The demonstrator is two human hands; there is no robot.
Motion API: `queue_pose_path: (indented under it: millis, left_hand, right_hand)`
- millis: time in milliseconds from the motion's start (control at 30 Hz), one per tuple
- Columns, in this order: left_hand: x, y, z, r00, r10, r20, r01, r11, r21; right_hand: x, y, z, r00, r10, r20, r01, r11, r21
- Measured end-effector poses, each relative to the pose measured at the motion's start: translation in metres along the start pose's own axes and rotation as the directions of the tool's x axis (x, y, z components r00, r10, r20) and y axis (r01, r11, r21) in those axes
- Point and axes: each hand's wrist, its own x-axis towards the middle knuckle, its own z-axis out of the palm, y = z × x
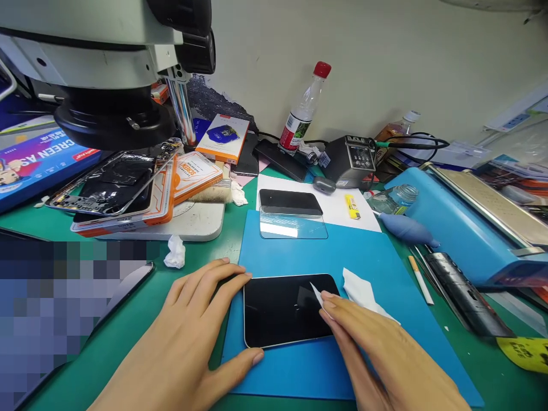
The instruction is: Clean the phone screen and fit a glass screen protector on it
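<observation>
My left hand [188, 325] lies flat on the green bench [141, 319]. Its fingers are spread wide and hold nothing. They press on the left end of the phone [285, 311], with my thumb at its near corner. The phone lies face up on the blue mat [368, 257], right in front of me.

My right hand [385, 354] has a narrow grip. It pinches a small white wipe [319, 295] and rests it on the dark glass of the phone.

I think the phone could slide on the smooth mat if my left hand lets go. If I rub too hard, grit under the wipe could scratch the glass.

To the far left is a stack of phone parts and orange boxes [128, 188] under the big microscope [107, 68]. A crumpled tissue [174, 252] sits near my left hand. Behind the phone lie a clear glass sheet [293, 228] and another dark phone [290, 202]. A second white wipe [362, 291] lies just beside my right hand. Farther right is a white stick [420, 279] and a blue machine [454, 228]. Nothing blocks my hands.
</observation>
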Motion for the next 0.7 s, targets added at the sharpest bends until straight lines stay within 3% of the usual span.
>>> queue_pose_path:
  millis: [133,300,567,700]
  left_hand:
    - [0.001,-0.001,0.004,0.999,0.015,-0.031,-0.015,1.0,0.012]
    - [0.002,0.0,0.006,0.998,0.009,-0.058,-0.009,1.0,0.011]
    - [0.007,0.002,0.002,0.994,0.065,-0.093,-0.058,0.995,0.082]
    - [0.005,0.001,0.004,0.993,0.07,-0.1,-0.062,0.995,0.082]
  right_hand:
    - [0.0,-0.003,0.002,0.996,-0.066,0.053,0.063,0.997,0.049]
    - [-0.007,0.005,0.006,0.947,-0.25,0.201,0.249,0.968,0.029]
    - [-0.013,-0.006,0.016,0.95,-0.239,0.201,0.242,0.97,0.011]
    - [-0.013,-0.009,0.015,0.939,-0.271,0.211,0.292,0.954,-0.076]
